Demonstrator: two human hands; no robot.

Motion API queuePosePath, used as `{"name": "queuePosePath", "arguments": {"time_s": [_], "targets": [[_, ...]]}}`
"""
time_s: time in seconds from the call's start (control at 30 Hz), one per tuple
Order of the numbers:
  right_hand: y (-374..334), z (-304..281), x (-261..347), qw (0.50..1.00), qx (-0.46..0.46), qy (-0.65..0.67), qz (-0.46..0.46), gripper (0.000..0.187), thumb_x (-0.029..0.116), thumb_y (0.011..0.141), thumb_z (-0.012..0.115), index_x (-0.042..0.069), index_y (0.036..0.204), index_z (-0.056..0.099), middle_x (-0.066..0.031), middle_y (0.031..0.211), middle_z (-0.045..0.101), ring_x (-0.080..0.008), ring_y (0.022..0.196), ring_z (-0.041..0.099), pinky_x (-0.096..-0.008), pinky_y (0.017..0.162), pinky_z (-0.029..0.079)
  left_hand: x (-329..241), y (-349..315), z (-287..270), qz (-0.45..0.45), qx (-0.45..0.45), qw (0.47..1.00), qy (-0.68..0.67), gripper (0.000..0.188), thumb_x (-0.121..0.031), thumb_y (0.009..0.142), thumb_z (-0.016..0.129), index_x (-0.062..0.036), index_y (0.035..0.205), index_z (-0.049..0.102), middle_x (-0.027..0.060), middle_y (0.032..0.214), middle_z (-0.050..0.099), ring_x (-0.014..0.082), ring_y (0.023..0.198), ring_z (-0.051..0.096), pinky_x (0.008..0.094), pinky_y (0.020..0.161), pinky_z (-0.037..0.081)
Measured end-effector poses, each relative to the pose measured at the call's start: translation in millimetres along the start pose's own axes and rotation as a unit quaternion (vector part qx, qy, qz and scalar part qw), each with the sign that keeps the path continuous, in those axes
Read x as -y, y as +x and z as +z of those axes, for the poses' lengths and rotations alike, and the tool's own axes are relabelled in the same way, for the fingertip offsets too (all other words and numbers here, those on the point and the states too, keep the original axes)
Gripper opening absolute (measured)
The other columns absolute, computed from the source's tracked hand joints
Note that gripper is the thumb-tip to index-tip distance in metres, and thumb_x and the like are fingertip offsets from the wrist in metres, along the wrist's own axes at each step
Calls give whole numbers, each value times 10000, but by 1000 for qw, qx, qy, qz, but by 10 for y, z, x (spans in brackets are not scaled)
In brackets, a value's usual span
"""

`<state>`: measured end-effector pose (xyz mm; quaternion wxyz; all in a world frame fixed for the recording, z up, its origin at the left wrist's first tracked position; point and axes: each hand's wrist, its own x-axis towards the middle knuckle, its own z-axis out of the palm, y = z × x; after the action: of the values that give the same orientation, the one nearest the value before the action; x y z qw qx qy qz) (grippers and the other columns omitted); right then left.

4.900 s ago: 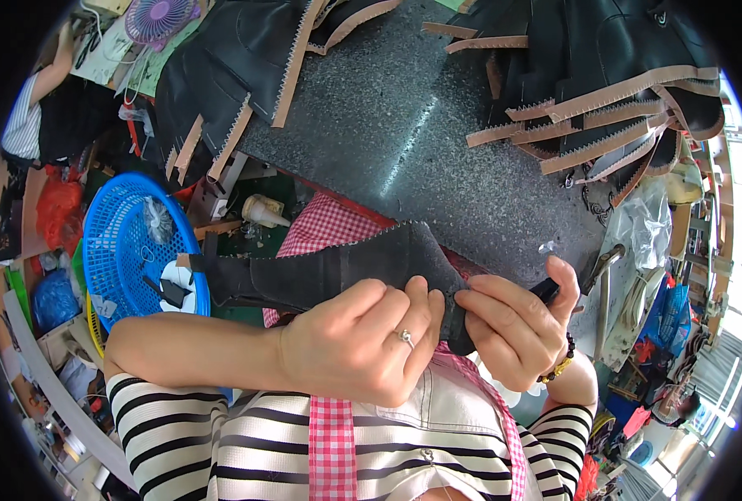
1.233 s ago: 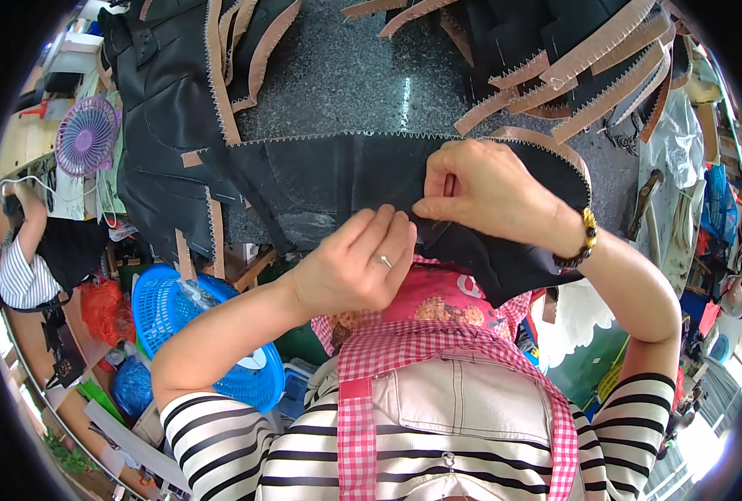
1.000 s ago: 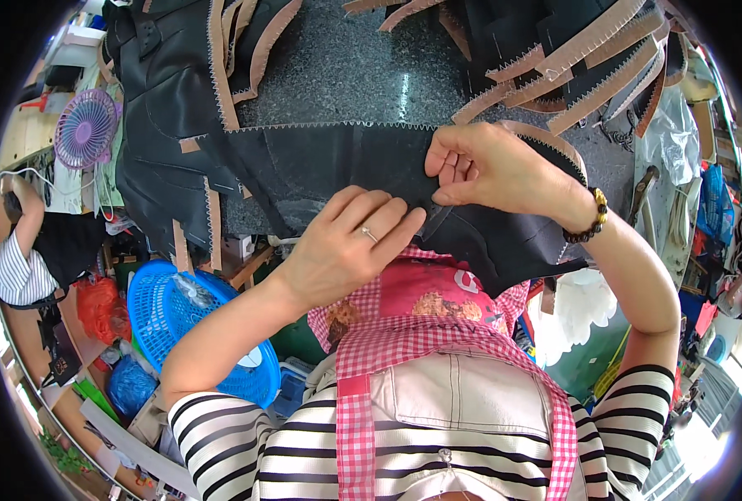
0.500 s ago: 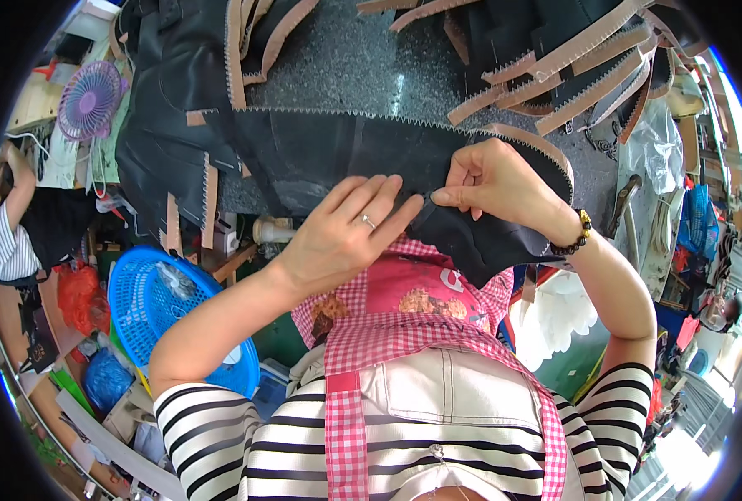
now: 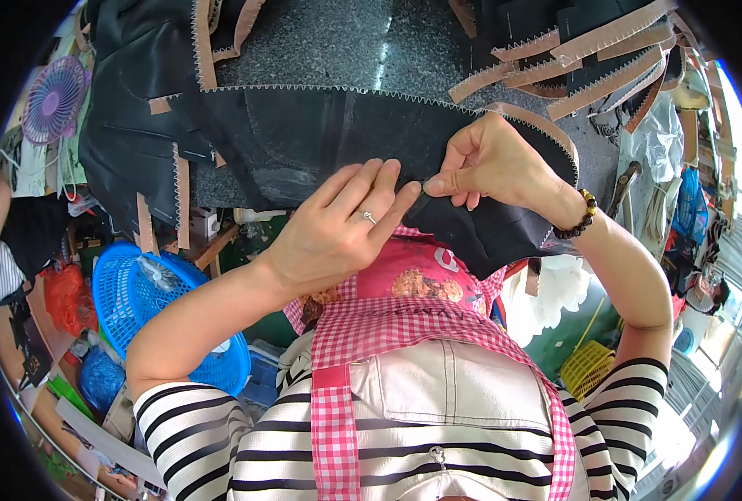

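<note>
A long black leather-like piece (image 5: 304, 138) with a zigzag-trimmed edge lies across the near side of the table, its near part hanging over the edge toward my apron. My left hand (image 5: 338, 221), with a ring on it, rests on this piece with fingers stretched out. My right hand (image 5: 500, 167), wearing a beaded bracelet, pinches the piece between thumb and index finger at a fold close to the left fingertips. Whether something tiny sits in the pinch is too small to tell. A tan zigzag-cut strip (image 5: 538, 125) curves along the right end of the piece.
More black pieces (image 5: 129, 125) with tan strips are heaped at left, and others (image 5: 588, 58) at far right on the speckled grey table (image 5: 321, 50). A blue plastic basket (image 5: 121, 292) stands below left, a yellow basket (image 5: 588, 367) below right. A purple fan (image 5: 54, 100) is far left.
The view has shifted, so the table and pieces appear farther left and higher, and the yellow basket has come into sight. Both hands keep nearly the same pose on the black piece.
</note>
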<state>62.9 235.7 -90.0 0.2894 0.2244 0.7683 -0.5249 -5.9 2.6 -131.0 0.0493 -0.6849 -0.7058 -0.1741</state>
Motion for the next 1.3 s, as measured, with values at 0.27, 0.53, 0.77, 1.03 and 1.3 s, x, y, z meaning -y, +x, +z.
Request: {"name": "queuePosePath", "arguments": {"time_s": [0.27,0.53,0.77,1.03,1.3], "targets": [[4,53,141,998,-15,-14,51,224,133,733,796,-25,642,665,-94,610,667,-120,530,641,-242,489,511,10,5,24,2,0,1000,-4,499,-100,786,569,-19,1277,613,196,1280,561,317,1103,605,404,935,525],[-170,74,-156,984,-58,-44,-163,175,86,800,750,12,955,714,-69,681,675,-96,576,632,-246,535,504,-27,2,44,-4,-15,999,29,469,-107,792,585,-20,1251,633,184,1275,563,299,1125,595,394,970,518],[-152,58,-255,906,-67,-183,-375,261,26,823,671,68,1077,717,-92,712,580,-244,614,587,-343,536,451,-33,-6,9,-5,-5,999,35,438,-124,822,583,-29,1247,639,184,1267,572,299,1127,599,391,974,516],[-211,24,-262,803,-72,-371,-461,297,4,772,658,49,1062,704,-62,701,581,-222,619,597,-333,544,486,-50,-4,-17,-16,1,1000,22,451,-138,828,583,-32,1265,623,184,1286,561,306,1139,596,392,976,515],[-19,10,29,958,-37,-134,-250,176,154,787,761,6,861,701,-81,698,679,-157,584,654,-277,557,511,-17,-75,-55,-32,-7,999,-37,456,-111,774,585,-8,1217,623,185,1274,573,317,1164,587,402,987,508]]}}
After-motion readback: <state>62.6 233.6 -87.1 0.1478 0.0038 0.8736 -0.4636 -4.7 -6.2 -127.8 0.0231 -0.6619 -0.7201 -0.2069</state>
